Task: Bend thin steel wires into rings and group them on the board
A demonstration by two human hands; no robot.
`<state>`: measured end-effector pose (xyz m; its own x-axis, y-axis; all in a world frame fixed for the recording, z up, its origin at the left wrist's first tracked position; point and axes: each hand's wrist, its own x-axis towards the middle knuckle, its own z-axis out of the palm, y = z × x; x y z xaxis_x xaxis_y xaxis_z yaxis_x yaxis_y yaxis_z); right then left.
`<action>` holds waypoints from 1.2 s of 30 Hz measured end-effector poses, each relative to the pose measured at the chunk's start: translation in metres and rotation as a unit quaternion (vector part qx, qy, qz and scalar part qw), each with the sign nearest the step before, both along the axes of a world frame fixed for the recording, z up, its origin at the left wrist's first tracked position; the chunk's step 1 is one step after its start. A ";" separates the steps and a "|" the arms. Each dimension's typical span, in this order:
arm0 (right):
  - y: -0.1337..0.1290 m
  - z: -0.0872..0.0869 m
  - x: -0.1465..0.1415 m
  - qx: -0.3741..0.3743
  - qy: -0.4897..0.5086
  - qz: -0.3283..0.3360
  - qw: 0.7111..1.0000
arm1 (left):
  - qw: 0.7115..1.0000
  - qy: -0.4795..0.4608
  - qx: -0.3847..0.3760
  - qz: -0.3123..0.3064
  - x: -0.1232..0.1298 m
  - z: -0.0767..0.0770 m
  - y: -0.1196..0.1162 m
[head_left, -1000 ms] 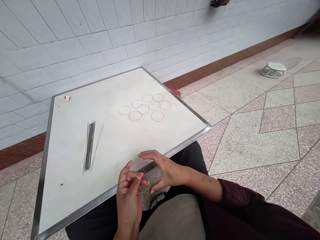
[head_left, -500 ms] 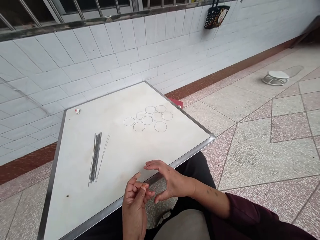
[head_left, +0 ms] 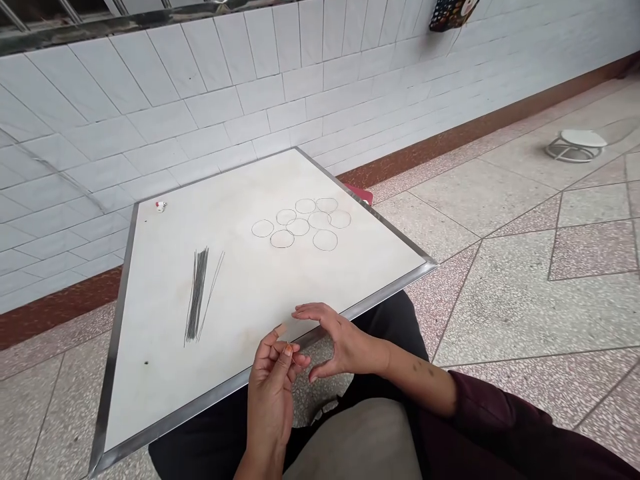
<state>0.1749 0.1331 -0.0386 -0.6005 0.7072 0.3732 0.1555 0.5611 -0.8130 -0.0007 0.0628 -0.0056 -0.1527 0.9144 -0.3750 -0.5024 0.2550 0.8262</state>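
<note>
At the near edge of the white table point(head_left: 240, 200), my left hand point(head_left: 273, 383) has its thumb and forefinger pinched together. A hair-thin piece of wire seems to be between their tips, though most of it cannot be made out. One left finger carries a tan bandage point(head_left: 281, 330). Close on its right, my right hand point(head_left: 350, 347) is held in a wide curve, thumb and fingers apart, with nothing clearly visible in it. Several thin wire rings point(head_left: 283, 247) lie farther back, some overlapping. To the left is a bundle of straight dark wires point(head_left: 197, 293), with a couple lying slightly apart.
A metal edge strip point(head_left: 400, 280) frames the table, which stands by a white tiled wall point(head_left: 210, 113). A small red-and-white object point(head_left: 161, 207) sits at the far left corner. Beyond, a white stool point(head_left: 580, 143) stands on the floor, and a dark basket point(head_left: 450, 15) hangs above.
The view has tilted down and shifted slightly, so the table and wall appear a little higher. Both hands keep nearly the same pose; the wires and rings stay in place.
</note>
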 end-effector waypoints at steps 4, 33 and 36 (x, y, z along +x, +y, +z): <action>0.000 -0.003 -0.001 0.004 0.006 -0.008 1.000 | 1.000 -0.008 -0.004 -0.012 0.000 0.001 0.000; 0.036 -0.036 -0.004 0.052 -0.053 -0.152 0.986 | 0.976 -0.194 -0.095 0.005 -0.009 -0.021 0.016; 0.069 -0.039 -0.007 0.067 -0.140 -0.261 0.953 | 0.980 -0.165 -0.105 0.028 -0.017 -0.026 0.018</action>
